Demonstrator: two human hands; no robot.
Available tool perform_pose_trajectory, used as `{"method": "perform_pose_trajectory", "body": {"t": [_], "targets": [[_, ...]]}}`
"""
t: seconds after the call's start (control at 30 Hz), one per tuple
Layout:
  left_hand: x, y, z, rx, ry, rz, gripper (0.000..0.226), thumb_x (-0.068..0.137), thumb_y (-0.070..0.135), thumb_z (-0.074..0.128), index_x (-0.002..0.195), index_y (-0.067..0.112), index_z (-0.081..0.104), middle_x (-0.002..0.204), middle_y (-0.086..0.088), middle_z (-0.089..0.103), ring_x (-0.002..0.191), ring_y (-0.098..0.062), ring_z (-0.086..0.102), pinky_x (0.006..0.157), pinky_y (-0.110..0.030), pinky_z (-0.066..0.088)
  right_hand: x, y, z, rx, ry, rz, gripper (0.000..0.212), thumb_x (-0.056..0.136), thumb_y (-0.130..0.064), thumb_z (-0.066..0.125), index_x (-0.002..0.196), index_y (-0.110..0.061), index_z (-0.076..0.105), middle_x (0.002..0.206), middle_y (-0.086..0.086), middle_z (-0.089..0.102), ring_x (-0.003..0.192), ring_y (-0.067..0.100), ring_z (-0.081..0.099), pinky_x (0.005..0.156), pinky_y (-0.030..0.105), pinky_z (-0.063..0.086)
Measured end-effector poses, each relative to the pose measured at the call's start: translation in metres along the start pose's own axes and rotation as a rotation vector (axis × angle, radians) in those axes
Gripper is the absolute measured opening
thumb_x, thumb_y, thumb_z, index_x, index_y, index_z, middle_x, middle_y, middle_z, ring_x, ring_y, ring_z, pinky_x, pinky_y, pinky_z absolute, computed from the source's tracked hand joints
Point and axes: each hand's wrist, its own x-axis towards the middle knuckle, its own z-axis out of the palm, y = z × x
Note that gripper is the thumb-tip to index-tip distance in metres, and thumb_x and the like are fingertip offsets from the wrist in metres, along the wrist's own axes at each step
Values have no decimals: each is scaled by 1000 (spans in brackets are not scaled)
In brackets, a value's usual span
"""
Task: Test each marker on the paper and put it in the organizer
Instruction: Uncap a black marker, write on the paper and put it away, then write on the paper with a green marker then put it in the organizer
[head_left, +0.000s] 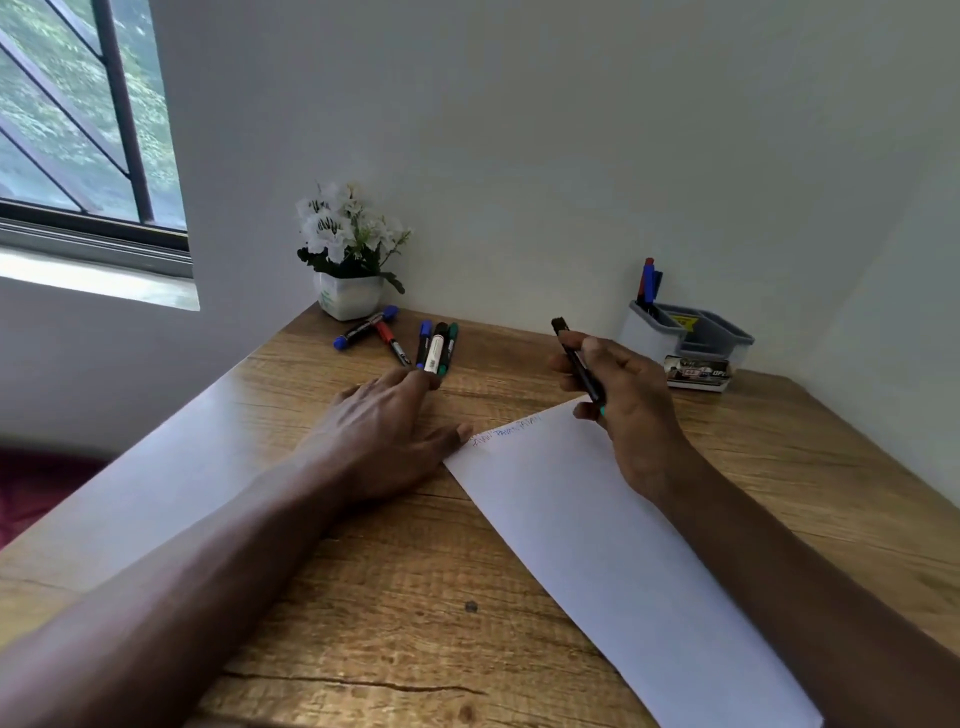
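My right hand (626, 410) grips a dark marker (576, 361) with a teal tip, held tilted just above the far corner of the white paper (613, 556). Red and blue scribbles (506, 432) run along the paper's far edge. My left hand (387, 431) lies flat on the table, its fingertips touching a white-barrelled marker (434, 353) in a cluster of loose markers, with the thumb at the paper's corner. More markers (366, 326) lie further left. The grey organizer (685, 335) at the back right holds red and blue markers (648, 283).
A white pot of flowers (350, 260) stands in the back corner by the wall. A small printed box (698, 373) lies in front of the organizer. The wooden table (395, 597) ends at a left edge beside a window (78, 130).
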Motion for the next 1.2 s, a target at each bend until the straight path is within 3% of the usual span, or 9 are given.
{"method": "perform_pose_trajectory", "body": {"t": [0.1, 0.17, 0.27, 0.4, 0.53, 0.7, 0.87, 1.07, 1.2], "targets": [[3, -2, 3, 11, -5, 2, 77, 90, 75, 47, 153, 32, 31, 164, 1, 31, 143, -22, 42, 117, -47, 36, 7, 0, -10, -13, 104, -34, 24, 101, -7, 59, 109, -23, 75, 93, -3, 79, 79, 7, 66, 67, 24, 50], [5, -3, 5, 34, 1, 5, 78, 90, 75, 46, 153, 33, 30, 165, 1, 30, 144, -22, 41, 118, -49, 34, 15, -2, -16, 27, 182, -58, 29, 99, 0, 59, 109, -24, 72, 88, -5, 80, 86, 8, 70, 76, 27, 55], [6, -2, 5, 43, 4, 12, 76, 90, 75, 46, 152, 34, 30, 165, 1, 30, 146, -21, 38, 119, -49, 32, 35, -11, -28, 73, 327, -131, 34, 96, 6, 60, 122, -16, 62, 82, -11, 77, 85, 4, 72, 75, 18, 56], [5, -1, 3, 34, -13, 12, 73, 91, 73, 47, 151, 35, 33, 165, 2, 29, 145, -20, 38, 119, -48, 30, 76, -29, -63, 53, 483, -156, 41, 93, -1, 70, 130, -14, 61, 104, 8, 76, 86, 6, 72, 75, 19, 57], [4, -4, 2, 17, 5, 40, 68, 91, 73, 45, 148, 35, 39, 163, 6, 31, 145, -16, 38, 120, -46, 30, 118, -40, -105, -184, 633, -202, 29, 88, -7, 75, 116, -13, 73, 96, 2, 78, 91, 11, 75, 90, 29, 60], [4, -4, 2, 14, 2, 45, 69, 90, 77, 41, 146, 38, 38, 163, 8, 30, 145, -15, 37, 119, -45, 29, 155, -44, -140, -367, 812, -195, 22, 86, -13, 73, 108, -14, 73, 102, 9, 78, 88, 19, 74, 83, 31, 60], [6, -7, 3, -5, 5, 45, 70, 86, 81, 39, 144, 42, 39, 162, 12, 31, 145, -13, 37, 118, -45, 30, 179, -30, -155, -510, 763, -124, 21, 82, -15, 77, 103, -15, 72, 102, 9, 78, 95, 26, 74, 88, 38, 60], [7, -7, 1, -18, -24, 30, 67, 85, 81, 40, 141, 45, 38, 163, 13, 29, 145, -13, 35, 119, -46, 28, 180, -2, -150, -652, 642, 61, 13, 81, -12, 77, 94, -11, 73, 102, 13, 74, 85, 22, 62, 76, 27, 47], [7, -6, 1, -23, -26, 27, 65, 85, 80, 43, 140, 44, 39, 162, 14, 30, 146, -13, 34, 120, -46, 27, 188, 8, -153, -686, 612, 188, 23, 79, -12, 78, 100, -5, 75, 109, 15, 74, 100, 30, 70, 77, 27, 49]]}}
